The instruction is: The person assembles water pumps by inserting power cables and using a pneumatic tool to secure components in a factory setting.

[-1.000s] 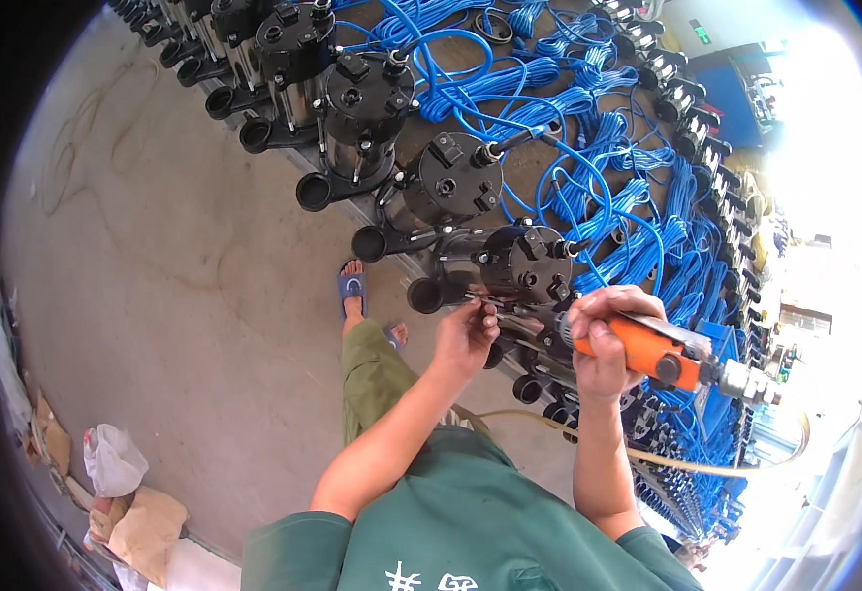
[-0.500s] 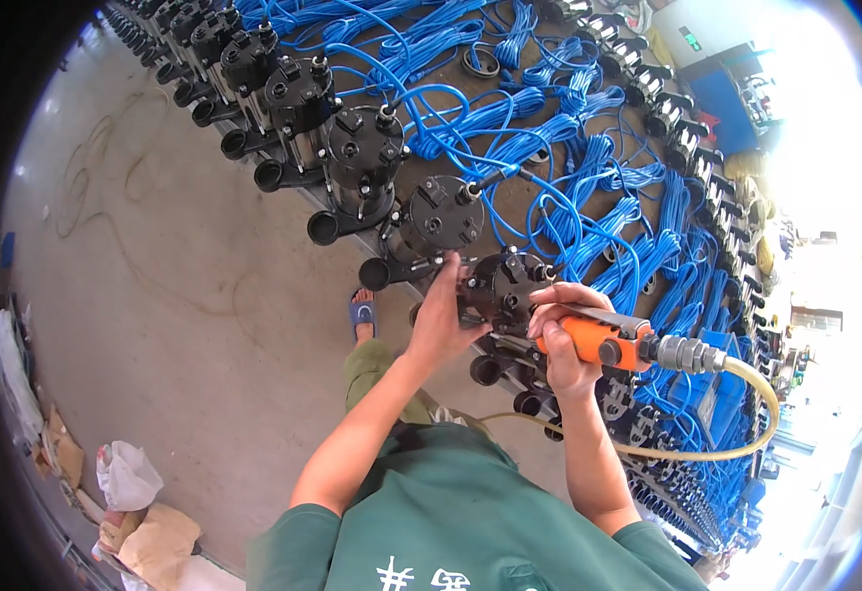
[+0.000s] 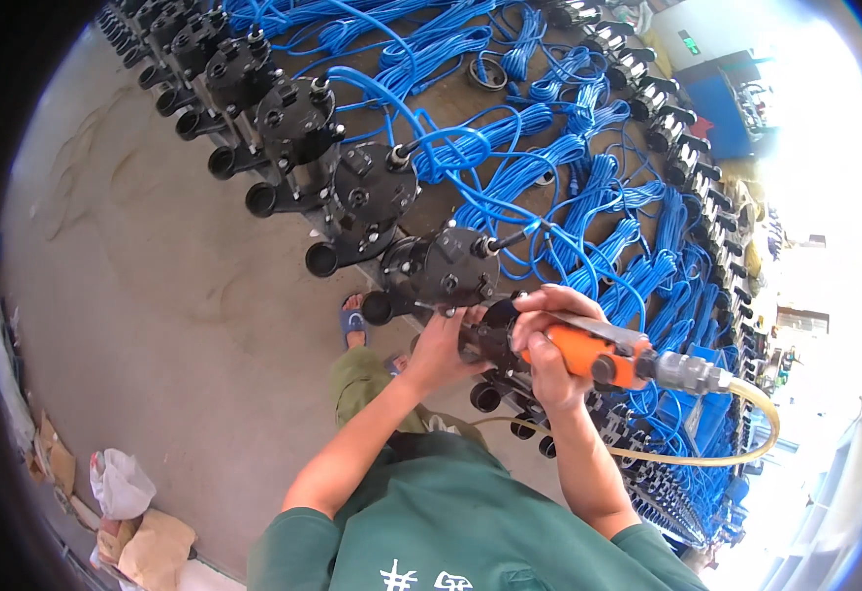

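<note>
My right hand (image 3: 557, 355) is wrapped round an orange air tool (image 3: 588, 357), its metal coupling and pale hose running off to the right. The tool's front end points at a black pump (image 3: 490, 333) just in front of me; its tip is hidden by my fingers. My left hand (image 3: 441, 353) grips the near left side of that same pump, fingers and thumb spread round the body. Just beyond it stands another pump (image 3: 460, 268) with a round black top, a black outlet elbow (image 3: 379, 307) and a blue cable (image 3: 539, 225) coming from its top.
More black pumps (image 3: 376, 182) stand in a slanting row to the far left. Coiled blue cables (image 3: 510, 133) cover the brown surface behind them, with another pump row (image 3: 682, 148) beyond. On the grey floor (image 3: 175, 295) at left lie a white bag (image 3: 122, 483) and brown paper (image 3: 158, 548).
The pumps sit slightly lower in the picture as the view shifts. My right hand and the air tool have moved a little left and down; my left hand stays on the pump.
</note>
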`<state>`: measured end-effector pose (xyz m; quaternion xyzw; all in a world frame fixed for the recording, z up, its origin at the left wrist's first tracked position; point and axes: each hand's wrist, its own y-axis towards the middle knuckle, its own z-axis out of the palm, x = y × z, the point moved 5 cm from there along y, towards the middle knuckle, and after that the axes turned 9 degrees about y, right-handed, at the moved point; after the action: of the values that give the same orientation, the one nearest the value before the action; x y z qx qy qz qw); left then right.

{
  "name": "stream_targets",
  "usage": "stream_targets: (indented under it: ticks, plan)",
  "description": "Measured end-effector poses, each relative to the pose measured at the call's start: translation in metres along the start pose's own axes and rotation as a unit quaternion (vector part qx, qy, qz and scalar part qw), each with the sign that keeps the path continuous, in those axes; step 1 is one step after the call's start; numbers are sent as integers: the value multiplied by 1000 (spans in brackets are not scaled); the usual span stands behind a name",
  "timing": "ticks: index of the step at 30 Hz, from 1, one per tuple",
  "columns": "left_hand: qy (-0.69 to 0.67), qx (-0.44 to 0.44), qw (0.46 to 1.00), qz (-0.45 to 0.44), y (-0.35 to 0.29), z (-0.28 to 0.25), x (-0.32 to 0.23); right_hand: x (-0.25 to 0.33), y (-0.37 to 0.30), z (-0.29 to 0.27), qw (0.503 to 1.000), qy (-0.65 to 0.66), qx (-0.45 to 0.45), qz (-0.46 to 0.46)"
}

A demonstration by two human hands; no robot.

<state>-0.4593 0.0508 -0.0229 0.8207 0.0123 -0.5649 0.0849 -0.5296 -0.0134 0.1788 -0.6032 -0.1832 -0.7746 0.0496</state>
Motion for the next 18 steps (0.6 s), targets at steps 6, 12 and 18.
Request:
stream_targets:
  ticks: [6,12,18]
  plan:
    - [-73,80,993,-38,10,3,9,30,31,-28,988,19,-81,-131]
    - [-34,80,996,-34,3,9,18,-8,36,-42,995,-77,-41,-39]
    - [-30,45,998,39,13,19,0,-12,33,-62,993,-43,-95,-48]
